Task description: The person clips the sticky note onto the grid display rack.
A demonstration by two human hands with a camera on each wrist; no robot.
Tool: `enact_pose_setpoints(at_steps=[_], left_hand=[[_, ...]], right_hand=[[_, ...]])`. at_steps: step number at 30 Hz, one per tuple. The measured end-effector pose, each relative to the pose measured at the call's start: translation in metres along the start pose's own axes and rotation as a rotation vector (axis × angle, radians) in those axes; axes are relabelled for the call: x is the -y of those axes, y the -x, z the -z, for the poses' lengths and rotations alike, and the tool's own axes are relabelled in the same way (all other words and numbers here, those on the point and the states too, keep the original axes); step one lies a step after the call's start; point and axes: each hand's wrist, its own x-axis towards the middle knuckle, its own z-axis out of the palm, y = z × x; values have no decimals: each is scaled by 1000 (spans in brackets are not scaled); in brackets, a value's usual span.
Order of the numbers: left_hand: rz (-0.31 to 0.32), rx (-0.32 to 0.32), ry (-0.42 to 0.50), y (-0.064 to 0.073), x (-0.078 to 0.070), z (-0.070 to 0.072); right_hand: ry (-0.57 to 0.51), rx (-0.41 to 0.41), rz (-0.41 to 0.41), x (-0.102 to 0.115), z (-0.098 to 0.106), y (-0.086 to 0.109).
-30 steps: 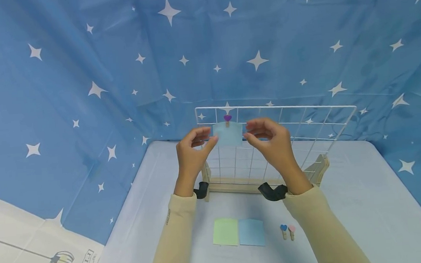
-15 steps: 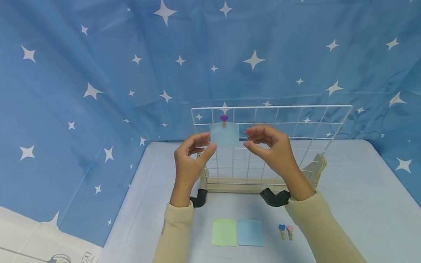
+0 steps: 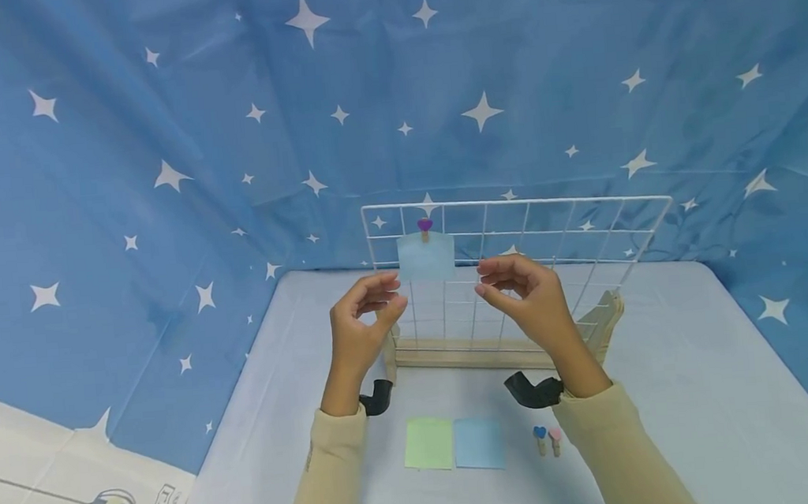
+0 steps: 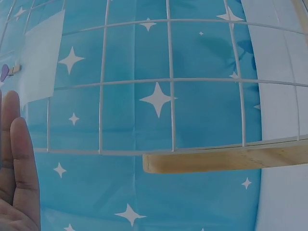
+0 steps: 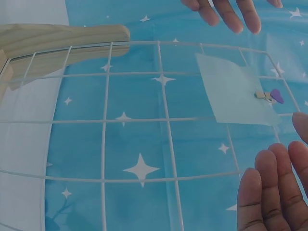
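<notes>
A light blue sticky note [image 3: 427, 258] hangs on the white wire grid [image 3: 573, 231], clipped by a small wooden clothespin with a purple heart [image 3: 425, 225]. My left hand [image 3: 362, 318] is just left of the note's lower edge, fingers loosely bent, holding nothing. To the right of the note, my right hand [image 3: 527, 294] is in a similar pose, apart from the paper and with nothing in its grasp. In the right wrist view the note [image 5: 236, 91] and its clothespin [image 5: 268, 96] show between the fingers of both hands.
The grid stands in a wooden base [image 3: 469, 355]. Nearer on the white table [image 3: 263, 453] lie a green sticky note pad [image 3: 428, 443], a blue pad [image 3: 479, 444], and two clothespins with a blue heart [image 3: 540, 433] and a pink heart [image 3: 555, 435]. Starry blue cloth [image 3: 332, 68] hangs behind.
Both hands have drawn down and away from the blue note's sides, the gap between them widening. The note stays clipped on the grid. The head view has shifted slightly.
</notes>
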Motion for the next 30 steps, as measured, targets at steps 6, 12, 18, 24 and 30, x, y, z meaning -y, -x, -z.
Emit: enact_pose_setpoints(at_steps=[6, 12, 18, 24, 30], left_hand=[[13, 5, -7, 6, 2, -1], [41, 15, -5, 11, 3, -2], [63, 33, -14, 16, 5, 0], [81, 66, -15, 22, 9, 4], [84, 91, -12, 28, 13, 7]], right_hand=[[4, -10, -26, -4, 3, 7], [-1, -5, -30, -7, 9, 14], [-26, 18, -25, -11, 15, 19], [-35, 42, -19, -15, 19, 23], [-38, 59, -33, -16, 24, 29]])
